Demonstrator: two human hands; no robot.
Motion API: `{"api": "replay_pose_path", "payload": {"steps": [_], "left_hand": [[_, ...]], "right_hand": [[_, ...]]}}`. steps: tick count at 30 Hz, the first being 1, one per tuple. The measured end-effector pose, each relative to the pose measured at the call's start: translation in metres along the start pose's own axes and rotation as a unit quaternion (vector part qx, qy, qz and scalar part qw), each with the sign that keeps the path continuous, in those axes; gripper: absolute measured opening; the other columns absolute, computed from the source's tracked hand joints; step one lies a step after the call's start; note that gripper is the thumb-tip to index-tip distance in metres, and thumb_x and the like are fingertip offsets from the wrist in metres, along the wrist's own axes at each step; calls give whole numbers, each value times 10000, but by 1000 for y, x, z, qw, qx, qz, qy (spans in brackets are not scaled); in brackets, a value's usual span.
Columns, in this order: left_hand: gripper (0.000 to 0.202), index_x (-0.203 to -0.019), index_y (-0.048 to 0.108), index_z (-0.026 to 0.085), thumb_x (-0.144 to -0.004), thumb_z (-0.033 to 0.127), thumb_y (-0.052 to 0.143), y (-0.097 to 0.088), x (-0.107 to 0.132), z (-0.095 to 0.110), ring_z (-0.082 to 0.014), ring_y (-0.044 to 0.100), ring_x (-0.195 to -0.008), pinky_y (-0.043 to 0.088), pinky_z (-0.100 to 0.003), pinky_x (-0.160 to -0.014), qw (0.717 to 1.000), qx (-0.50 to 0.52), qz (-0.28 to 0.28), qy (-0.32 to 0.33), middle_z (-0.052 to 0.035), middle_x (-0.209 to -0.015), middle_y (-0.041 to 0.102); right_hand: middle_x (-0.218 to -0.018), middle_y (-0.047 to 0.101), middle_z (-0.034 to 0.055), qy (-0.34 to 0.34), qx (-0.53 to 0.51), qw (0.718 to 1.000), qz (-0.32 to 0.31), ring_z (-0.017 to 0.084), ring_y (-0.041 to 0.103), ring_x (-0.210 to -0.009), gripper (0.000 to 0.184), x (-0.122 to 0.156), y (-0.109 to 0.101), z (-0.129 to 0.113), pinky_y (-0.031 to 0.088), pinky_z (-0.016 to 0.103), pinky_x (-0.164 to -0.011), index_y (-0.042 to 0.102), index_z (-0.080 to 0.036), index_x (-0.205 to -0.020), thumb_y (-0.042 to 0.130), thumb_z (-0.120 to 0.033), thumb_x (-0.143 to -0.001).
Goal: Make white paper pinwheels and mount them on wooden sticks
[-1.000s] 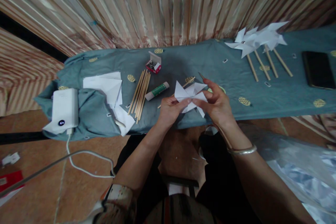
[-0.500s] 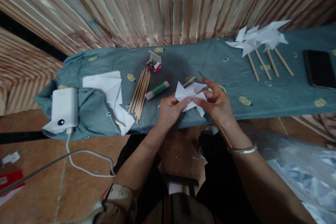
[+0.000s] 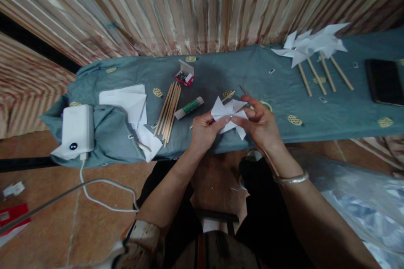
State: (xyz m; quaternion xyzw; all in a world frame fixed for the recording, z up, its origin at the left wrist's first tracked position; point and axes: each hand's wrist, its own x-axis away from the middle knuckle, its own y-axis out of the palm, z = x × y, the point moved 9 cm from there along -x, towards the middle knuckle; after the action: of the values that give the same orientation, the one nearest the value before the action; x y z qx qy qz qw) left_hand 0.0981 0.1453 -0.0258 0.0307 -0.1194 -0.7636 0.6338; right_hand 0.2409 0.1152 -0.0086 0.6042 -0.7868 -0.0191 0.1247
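Observation:
My left hand [image 3: 204,132] and my right hand [image 3: 261,124] both pinch a white folded paper pinwheel [image 3: 227,114] over the near edge of a table covered in blue-grey cloth [image 3: 221,73]. Their fingertips meet at the pinwheel's middle. A thin wooden stick [image 3: 227,96] lies on the cloth just behind the paper, partly hidden by it. A silver bangle [image 3: 292,178] circles my right wrist.
Left of my hands lie a glue stick [image 3: 188,108], a bundle of wooden sticks [image 3: 169,112], a small red box of pins [image 3: 184,75], white paper sheets [image 3: 128,103] and a white device [image 3: 75,128] with a cable. Finished pinwheels [image 3: 311,46] and a black phone [image 3: 383,82] lie at right.

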Motion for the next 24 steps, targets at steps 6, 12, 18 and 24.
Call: {"api": "replay_pose_path", "payload": {"steps": [6,12,18,24], "left_hand": [[267,-742,747,161,-624,393,810,-1,0,-1,-129,600,-639,476,-258,-636,1000,-2,2,4,-2,-700,706],[317,-719,740,155,-569,417,836,0,-2,-3,-129,607,-622,490,-263,-628,1000,20,4,-8,-7,-693,713],[315,-729,737,151,-523,357,857,-1,-1,-6,-139,629,-659,505,-273,-666,999,46,10,-25,-19,-731,730],[296,-742,735,142,-535,323,844,-3,-1,-8,-140,624,-660,499,-272,-662,999,44,15,-28,-16,-739,726]], "right_hand": [[-698,662,-70,1,31,1000,2,132,614,-562,668,-1,-3,1,493,264,-551,547,-247,-1124,862,-330,-541],[-743,686,-49,-13,51,998,-19,161,651,-642,655,-2,0,1,526,308,-641,533,-248,-1161,832,-366,-591],[-720,686,-50,-19,62,998,-18,157,646,-637,630,-3,-1,1,531,313,-654,536,-241,-1147,824,-352,-598],[-733,708,-41,-8,67,998,-18,165,658,-633,628,-3,1,2,548,327,-661,546,-233,-1131,825,-362,-582]]}}
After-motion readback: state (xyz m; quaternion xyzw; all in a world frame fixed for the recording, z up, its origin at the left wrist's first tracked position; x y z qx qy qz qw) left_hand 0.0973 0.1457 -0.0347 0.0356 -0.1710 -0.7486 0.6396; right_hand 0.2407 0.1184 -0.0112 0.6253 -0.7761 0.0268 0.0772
